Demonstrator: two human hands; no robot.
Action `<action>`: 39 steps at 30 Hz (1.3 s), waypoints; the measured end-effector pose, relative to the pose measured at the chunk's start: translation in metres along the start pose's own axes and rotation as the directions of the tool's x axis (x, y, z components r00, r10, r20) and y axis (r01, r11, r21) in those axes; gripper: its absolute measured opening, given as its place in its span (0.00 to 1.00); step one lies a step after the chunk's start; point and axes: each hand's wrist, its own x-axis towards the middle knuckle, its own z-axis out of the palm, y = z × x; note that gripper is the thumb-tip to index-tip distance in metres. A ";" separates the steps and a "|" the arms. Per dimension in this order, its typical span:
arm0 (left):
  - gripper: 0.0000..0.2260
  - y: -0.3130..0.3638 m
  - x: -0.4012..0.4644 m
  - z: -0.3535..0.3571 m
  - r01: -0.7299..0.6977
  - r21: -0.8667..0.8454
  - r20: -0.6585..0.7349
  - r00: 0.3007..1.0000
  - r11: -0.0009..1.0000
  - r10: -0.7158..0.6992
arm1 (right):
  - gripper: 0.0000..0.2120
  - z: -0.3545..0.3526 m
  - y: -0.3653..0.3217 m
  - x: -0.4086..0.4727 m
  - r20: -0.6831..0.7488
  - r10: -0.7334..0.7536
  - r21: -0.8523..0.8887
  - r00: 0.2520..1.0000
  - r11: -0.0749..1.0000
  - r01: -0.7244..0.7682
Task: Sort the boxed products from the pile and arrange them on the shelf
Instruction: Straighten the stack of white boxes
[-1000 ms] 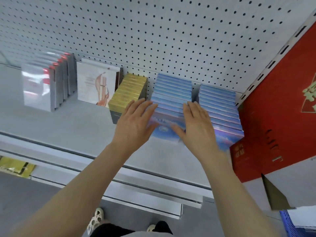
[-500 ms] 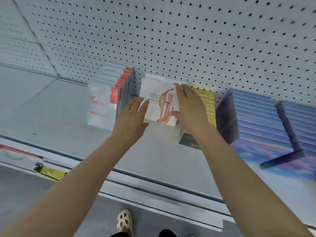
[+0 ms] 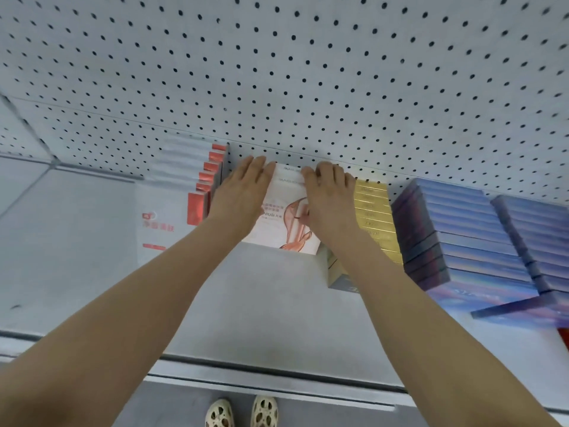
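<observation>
Left hand: the left hand (image 3: 243,195) lies flat with its fingers straight along the left edge of the white boxes (image 3: 284,217), touching them and curled round nothing. Half a second ago it hovered short of them; now it has reached deeper, fingertips almost at the pegboard wall (image 3: 308,72).

Right hand: the right hand (image 3: 328,201) rests on the top right of the same white boxes, its fingers bent over their upper edge and its thumb on the printed face, so it grips the stack. It has slid further back than it was a moment earlier.

White boxes: held between the two hands, standing on the shelf (image 3: 271,303), their far end close to the pegboard. They now sit further back than half a second ago.

Left of the grip: the red-and-silver boxes (image 3: 191,192) stand in a row just beside the left hand, the front one facing out.

Right of the grip: the gold boxes (image 3: 374,220) run back to the wall, just beside the right wrist and partly hidden by it. Beyond them are two rows of blue boxes (image 3: 462,235), well apart from the hands; a second ago both hands were on those.

Below the grip: the shelf's front lip, and under it a pair of pale perforated shoes (image 3: 241,411) on the floor.
</observation>
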 end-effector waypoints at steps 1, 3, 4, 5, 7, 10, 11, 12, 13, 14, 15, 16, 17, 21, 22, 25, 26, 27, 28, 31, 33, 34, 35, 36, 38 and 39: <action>0.43 0.000 0.000 0.002 0.004 -0.021 -0.006 1.000 1.000 -0.004 | 0.44 0.002 -0.002 -0.001 0.020 0.002 0.028 1.000 1.000 -0.003; 0.42 0.000 0.001 0.005 0.011 -0.078 -0.032 0.999 0.997 -0.014 | 0.47 0.005 -0.005 -0.001 0.148 0.001 0.067 0.989 0.998 -0.012; 0.42 -0.001 0.000 0.007 0.010 -0.102 -0.048 0.999 0.995 -0.015 | 0.49 0.007 -0.006 -0.001 0.177 -0.001 0.067 0.984 0.998 -0.011; 0.42 -0.002 0.001 0.008 0.007 -0.113 -0.069 0.998 0.994 -0.015 | 0.50 0.009 -0.006 -0.001 0.171 -0.004 0.058 0.985 0.998 -0.006; 0.40 -0.003 0.001 0.010 0.003 -0.115 -0.110 0.994 0.993 -0.015 | 0.50 0.012 -0.008 -0.002 0.117 -0.001 0.045 0.993 0.999 -0.004; 0.36 -0.005 0.003 0.014 0.019 -0.142 -0.164 0.986 0.990 -0.042 | 0.50 0.019 -0.011 0.003 0.049 0.021 0.046 0.999 0.999 -0.024; 0.35 -0.006 0.005 0.016 0.022 -0.146 -0.171 0.984 0.989 -0.047 | 0.51 0.020 -0.011 0.006 0.042 0.022 0.062 0.999 0.998 -0.024; 0.36 -0.008 0.007 0.018 0.028 -0.145 -0.176 0.983 0.989 -0.054 | 0.51 0.020 -0.011 0.009 0.037 0.017 0.085 0.999 0.996 -0.020; 0.36 -0.009 0.008 0.020 0.038 -0.140 -0.181 0.981 0.989 -0.063 | 0.50 0.021 -0.011 0.011 0.025 0.011 0.113 1.000 0.994 -0.013; 0.36 -0.010 0.009 0.022 0.045 -0.132 -0.186 0.980 0.990 -0.070 | 0.48 0.020 -0.011 0.013 0.002 0.007 0.134 1.000 0.991 -0.007; 0.36 -0.010 0.010 0.023 0.047 -0.119 -0.190 0.979 0.992 -0.069 | 0.47 0.021 -0.010 0.015 -0.022 0.007 0.139 1.000 0.990 -0.004; 0.36 -0.010 0.011 0.023 0.048 -0.100 -0.188 0.980 0.994 -0.066 | 0.46 0.020 -0.009 0.016 -0.031 0.008 0.124 0.999 0.992 -0.004; 0.37 -0.010 0.013 0.023 0.051 -0.080 -0.174 0.983 0.996 -0.064 | 0.45 0.020 -0.008 0.018 -0.033 0.011 0.093 0.999 0.996 -0.008; 0.41 -0.010 0.019 0.024 0.075 -0.038 -0.138 0.987 0.996 -0.079 | 0.45 0.021 0.000 0.025 -0.084 0.016 0.016 0.996 1.000 -0.015; 0.42 -0.010 0.020 0.025 0.080 -0.042 -0.139 0.987 0.996 -0.086 | 0.45 0.022 0.001 0.026 -0.097 0.009 0.012 0.995 1.000 -0.008; 0.43 -0.010 0.019 0.029 0.087 -0.050 -0.154 0.984 0.995 -0.094 | 0.46 0.027 0.002 0.027 -0.130 0.010 0.022 0.992 1.000 -0.007; 0.43 -0.010 0.020 0.029 0.088 -0.045 -0.159 0.983 0.995 -0.094 | 0.46 0.028 0.002 0.027 -0.134 0.014 0.028 0.991 1.000 -0.010; 0.43 -0.010 0.020 0.029 0.089 -0.037 -0.160 0.983 0.995 -0.094 | 0.46 0.028 0.001 0.028 -0.134 0.015 0.032 0.991 0.999 -0.011; 0.43 -0.009 0.020 0.029 0.091 -0.032 -0.158 0.983 0.995 -0.095 | 0.46 0.028 0.000 0.027 -0.130 0.014 0.031 0.991 0.999 -0.010; 0.44 -0.007 0.022 0.027 0.093 -0.003 -0.156 0.983 0.996 -0.092 | 0.44 0.027 -0.002 0.026 -0.110 0.012 0.012 0.994 1.000 -0.010; 0.43 -0.007 0.024 0.026 0.076 0.046 -0.184 0.981 0.996 -0.066 | 0.43 0.026 -0.003 0.027 -0.107 0.015 -0.007 0.994 1.000 -0.016; 0.42 -0.007 0.024 0.025 0.058 0.065 -0.210 0.977 0.996 -0.044 | 0.41 0.025 -0.004 0.028 -0.105 0.017 -0.014 0.994 1.000 -0.019; 0.40 -0.007 0.024 0.025 0.033 0.070 -0.239 0.971 0.997 -0.016 | 0.39 0.024 -0.005 0.029 -0.094 0.019 -0.018 0.995 1.000 -0.021; 0.38 -0.007 0.022 0.024 -0.003 0.058 -0.273 0.962 0.998 0.019 | 0.37 0.021 -0.005 0.030 -0.069 0.020 -0.023 0.997 1.000 -0.021; 0.33 -0.006 0.013 0.019 -0.097 0.014 -0.342 0.935 0.995 0.096 | 0.35 0.015 -0.008 0.030 -0.016 0.029 -0.026 0.999 0.999 -0.030; 0.31 -0.007 0.006 0.015 -0.136 -0.003 -0.369 0.921 0.991 0.125 | 0.34 0.011 -0.011 0.030 -0.009 0.046 -0.011 0.999 0.999 -0.046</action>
